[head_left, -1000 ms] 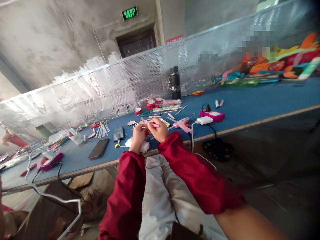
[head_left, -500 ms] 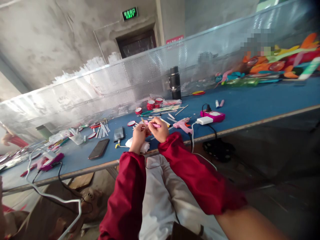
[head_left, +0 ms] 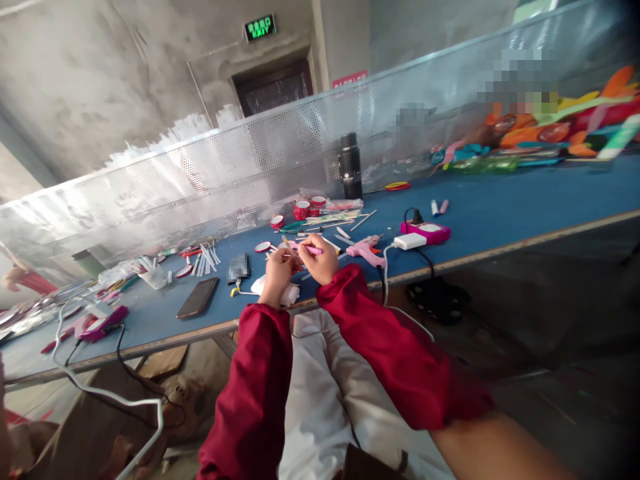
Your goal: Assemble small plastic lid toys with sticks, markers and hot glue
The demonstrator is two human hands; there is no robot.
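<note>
In the head view both my hands are together over the front edge of the blue table [head_left: 480,217]. My right hand [head_left: 323,262] is closed around a pink pen [head_left: 314,250], held like a writing tool. My left hand [head_left: 278,270] pinches a small flat tan stick [head_left: 286,242] that pokes up past the fingertips. The pen's tip end meets the left fingers, but the exact contact is too small to make out. Crumpled white tissue [head_left: 290,295] lies below my hands. Just right of them rests a pink glue gun [head_left: 367,251].
Behind my hands are red tape rolls [head_left: 302,210], thin sticks and a black thermos [head_left: 350,167]. A magenta power strip [head_left: 433,232] with cables sits right. Leftward are a phone [head_left: 198,298], a cup of white sticks [head_left: 153,275] and another power strip [head_left: 103,324]. A perforated metal screen [head_left: 225,173] runs along the back.
My right hand and the pink pen have shifted very slightly against the left fingers. Both hands keep their grips, and the things on the table stay in place.
</note>
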